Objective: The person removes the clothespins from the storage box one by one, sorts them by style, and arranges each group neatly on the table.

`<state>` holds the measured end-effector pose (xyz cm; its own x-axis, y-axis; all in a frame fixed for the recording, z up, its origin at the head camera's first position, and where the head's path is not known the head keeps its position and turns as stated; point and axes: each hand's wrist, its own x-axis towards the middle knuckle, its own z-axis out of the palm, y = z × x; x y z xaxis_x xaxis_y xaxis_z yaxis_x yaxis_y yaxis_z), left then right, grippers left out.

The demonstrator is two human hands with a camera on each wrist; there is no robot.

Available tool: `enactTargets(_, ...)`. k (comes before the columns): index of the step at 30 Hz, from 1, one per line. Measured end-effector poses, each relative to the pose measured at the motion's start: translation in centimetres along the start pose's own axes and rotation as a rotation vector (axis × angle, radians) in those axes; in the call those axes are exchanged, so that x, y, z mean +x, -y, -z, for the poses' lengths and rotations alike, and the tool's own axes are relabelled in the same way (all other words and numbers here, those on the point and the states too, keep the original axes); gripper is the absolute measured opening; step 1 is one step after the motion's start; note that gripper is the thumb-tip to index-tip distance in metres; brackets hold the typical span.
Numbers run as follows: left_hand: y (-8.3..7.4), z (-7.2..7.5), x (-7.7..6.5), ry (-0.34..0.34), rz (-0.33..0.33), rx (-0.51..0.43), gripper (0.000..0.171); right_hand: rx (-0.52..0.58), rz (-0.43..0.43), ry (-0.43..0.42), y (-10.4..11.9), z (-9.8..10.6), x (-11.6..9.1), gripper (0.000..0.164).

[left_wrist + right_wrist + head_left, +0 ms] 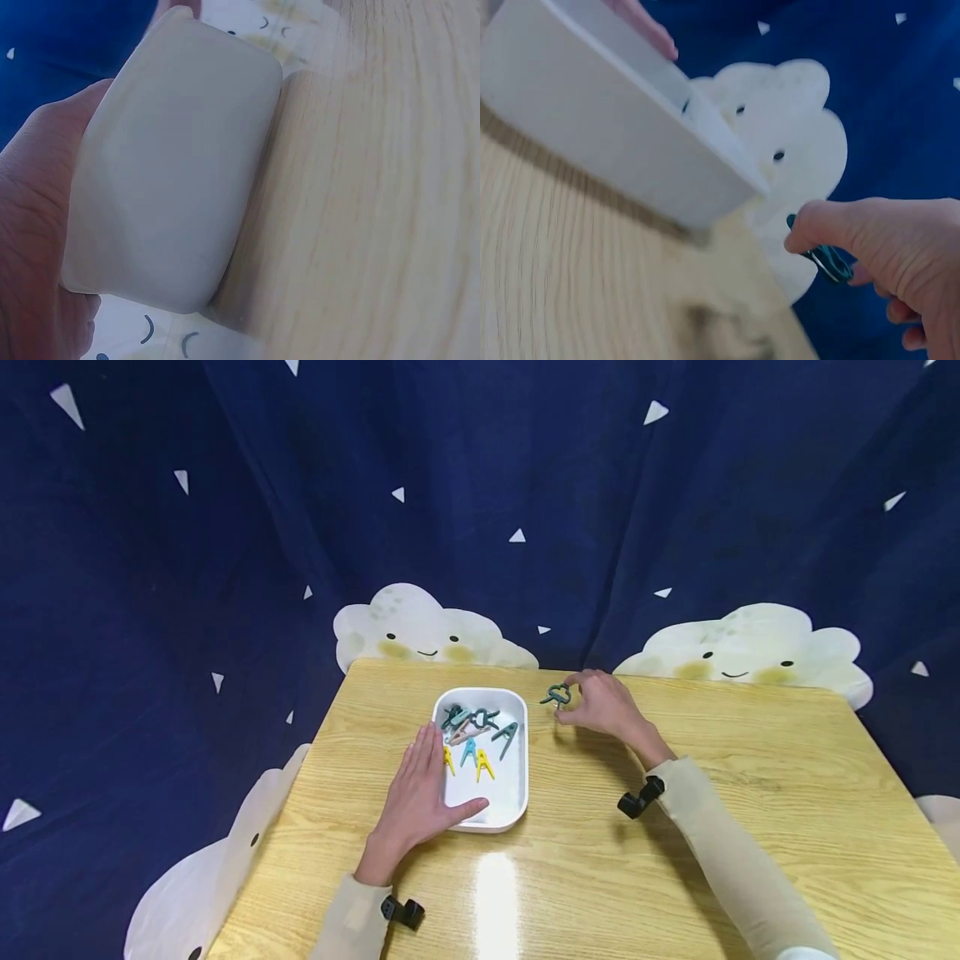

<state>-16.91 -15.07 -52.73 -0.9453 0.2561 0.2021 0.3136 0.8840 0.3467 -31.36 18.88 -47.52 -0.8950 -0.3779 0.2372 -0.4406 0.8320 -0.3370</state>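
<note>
A white plastic tray [513, 802] stands on the wooden table with several clothespins in it. My left hand [420, 789] rests on its left rim, fingers straight and thumb stretched over the near end. To the right of the tray, my right hand [603, 703] pinches a dark green clothespin [557, 695] between thumb and fingers, just above the table. The right wrist view shows this clothespin [832, 264] partly covered by the fingers. In the left wrist view, the tray's outer wall [172, 165] hides its contents.
Inside the tray lie a yellow clothespin [484, 765], a light blue one [468, 752], a grey-green one [506, 737] and others bunched at the far end. A dark blue curtain [465, 468] with white clouds hangs behind the wooden table [750, 777].
</note>
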Motion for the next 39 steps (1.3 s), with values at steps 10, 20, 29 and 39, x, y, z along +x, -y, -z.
enactTargets(10, -0.1, 0.1, 0.0, 0.005, -0.003, 0.002, 0.137, 0.192, 0.081, 0.064, -4.6, -4.5, -0.5, 0.058)
enactTargets(20, 0.0, 0.1, 0.1, 0.018, -0.002, 0.006, 0.136, 0.278, 0.087, 0.125, -6.2, -6.1, -0.5, 0.054)
enactTargets(29, 0.0, 0.0, 0.2, 0.020, -0.003, 0.008, 0.136, 0.339, 0.036, 0.062, -6.1, -7.5, -1.2, 0.054)
enactTargets(39, 0.2, -0.2, 0.2, 0.006, -0.010, 0.018, 0.135, 0.326, -0.001, -0.066, -6.2, -8.7, -1.7, 0.042)
